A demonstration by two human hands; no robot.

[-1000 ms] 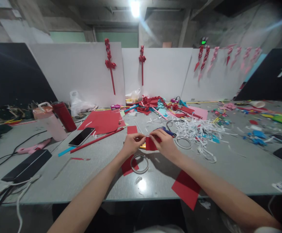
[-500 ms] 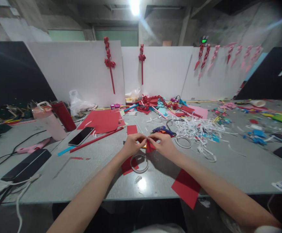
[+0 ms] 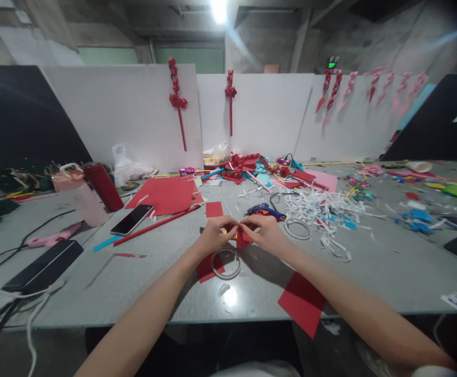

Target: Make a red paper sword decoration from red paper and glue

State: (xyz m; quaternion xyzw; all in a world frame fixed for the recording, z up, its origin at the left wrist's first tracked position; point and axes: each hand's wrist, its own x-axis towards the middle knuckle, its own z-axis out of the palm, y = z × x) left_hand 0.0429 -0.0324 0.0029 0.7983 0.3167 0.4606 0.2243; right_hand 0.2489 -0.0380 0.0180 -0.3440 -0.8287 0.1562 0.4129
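A small piece of red paper (image 3: 244,240) is pinched between my two hands over the middle of the table. My left hand (image 3: 217,233) grips its left edge with thumb and fingertips. On the other side, my right hand (image 3: 264,234) has its fingers closed on the same piece. Something yellow shows behind the left fingers, mostly hidden. Just below my left hand, a grey tape ring (image 3: 226,264) lies partly over a red paper rectangle (image 3: 205,271). Beyond my hands are another red rectangle (image 3: 214,209) and a blue glue gun (image 3: 267,211).
A red sheet (image 3: 302,303) overhangs the front edge under my right forearm. White paper strips (image 3: 318,207) and a second ring (image 3: 297,229) lie right. A phone (image 3: 132,220), red stick (image 3: 155,226), bottle (image 3: 81,199), red flask (image 3: 103,187) and black power strip (image 3: 43,267) are left.
Both hands stay in nearly the same place, still pinching the red paper. The fingers have shifted only slightly, and a bit more yellow shows by the left hand.
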